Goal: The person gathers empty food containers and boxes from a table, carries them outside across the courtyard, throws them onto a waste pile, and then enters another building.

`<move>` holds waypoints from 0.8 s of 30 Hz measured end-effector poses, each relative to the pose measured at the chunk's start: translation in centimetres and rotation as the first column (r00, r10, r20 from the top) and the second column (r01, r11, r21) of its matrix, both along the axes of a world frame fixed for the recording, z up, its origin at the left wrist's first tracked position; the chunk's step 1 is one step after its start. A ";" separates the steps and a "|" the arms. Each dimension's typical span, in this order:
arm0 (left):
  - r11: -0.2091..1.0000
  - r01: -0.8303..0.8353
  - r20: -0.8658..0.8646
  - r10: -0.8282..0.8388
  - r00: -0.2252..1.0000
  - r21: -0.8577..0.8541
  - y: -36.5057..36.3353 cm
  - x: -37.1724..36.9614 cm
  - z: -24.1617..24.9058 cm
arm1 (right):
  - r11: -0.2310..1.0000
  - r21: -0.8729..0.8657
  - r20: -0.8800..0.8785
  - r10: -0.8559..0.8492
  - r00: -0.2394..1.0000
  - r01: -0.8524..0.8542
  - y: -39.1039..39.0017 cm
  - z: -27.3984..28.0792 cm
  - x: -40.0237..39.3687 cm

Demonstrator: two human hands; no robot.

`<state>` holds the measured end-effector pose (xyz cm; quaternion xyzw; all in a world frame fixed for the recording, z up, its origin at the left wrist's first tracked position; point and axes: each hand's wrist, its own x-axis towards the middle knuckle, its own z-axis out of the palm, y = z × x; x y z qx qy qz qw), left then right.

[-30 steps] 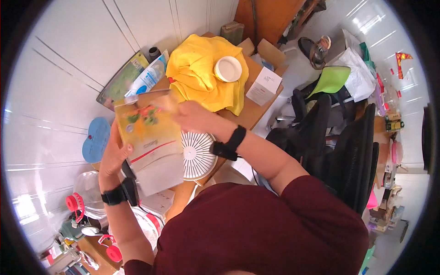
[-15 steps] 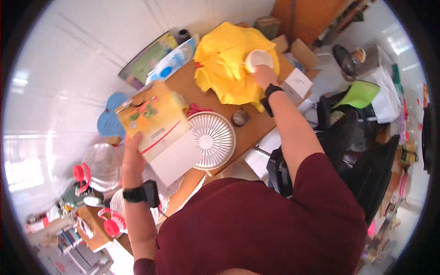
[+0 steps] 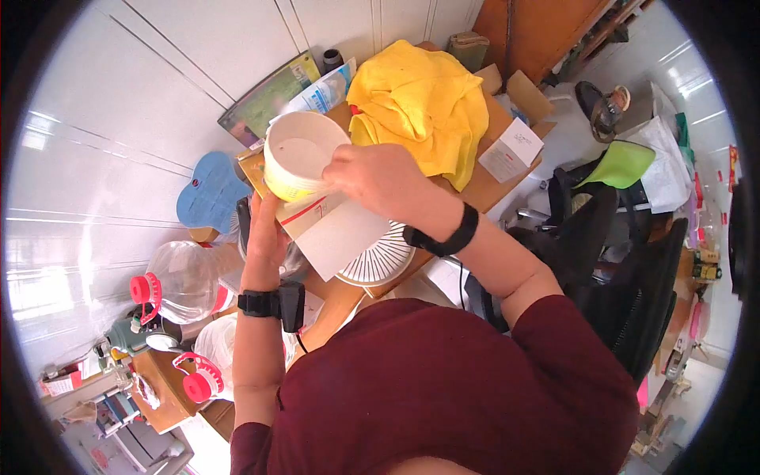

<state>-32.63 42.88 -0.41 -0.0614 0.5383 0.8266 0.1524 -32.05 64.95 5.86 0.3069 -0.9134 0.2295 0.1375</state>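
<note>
My right hand pinches the rim of a white paper cup or tub with a yellow lower part. The tub is over the upper part of a cardboard box or folder, hiding much of its yellow printed side. My left hand grips the box at its left edge; its fingers are partly hidden behind it. Beneath the box, a white slatted round basket or fan cover shows in part. A yellow cloth lies bunched on the wooden table.
Large clear bottles with red caps stand at the left. A blue flat object is by the wall. A small white box sits at the table's right edge, near a green scoop-like item and black bags.
My right hand has carried the white tub left from the yellow cloth to above the box. My left hand and the box have shifted slightly to the right.
</note>
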 end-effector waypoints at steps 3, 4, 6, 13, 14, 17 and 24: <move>0.995 -0.016 -0.004 0.017 1.000 0.094 -0.2 0.6 -1.0 | 0.999 0.023 -0.027 0.045 0.999 -0.044 -0.5 0.2 1.1; 0.990 -0.012 -0.025 0.016 1.000 0.142 -0.2 0.8 -1.3 | 0.998 0.039 -0.040 0.056 0.998 -0.055 -0.6 0.3 1.6; 0.986 -0.008 0.002 0.008 1.000 0.168 -0.2 1.2 -1.4 | 0.998 0.041 -0.065 0.056 0.996 -0.053 -0.5 0.1 2.4; 0.987 0.046 -0.050 -0.038 0.998 0.156 0.6 1.8 -1.5 | 0.996 -0.075 0.016 0.054 0.998 -0.053 0.4 1.8 4.0; 0.985 0.056 -0.048 -0.049 0.998 0.163 0.6 2.0 -1.4 | 0.997 -0.068 0.018 0.043 0.999 -0.041 1.0 2.2 3.7; 0.976 0.072 -0.008 -0.072 0.997 0.204 0.3 2.1 -2.0 | 0.900 -0.351 -0.267 -0.361 0.893 0.259 8.0 3.5 1.4; 0.994 -0.060 0.040 0.056 0.998 0.097 -4.0 4.2 -2.0 | 0.149 -0.292 0.127 -0.973 0.193 0.945 25.2 -4.3 1.0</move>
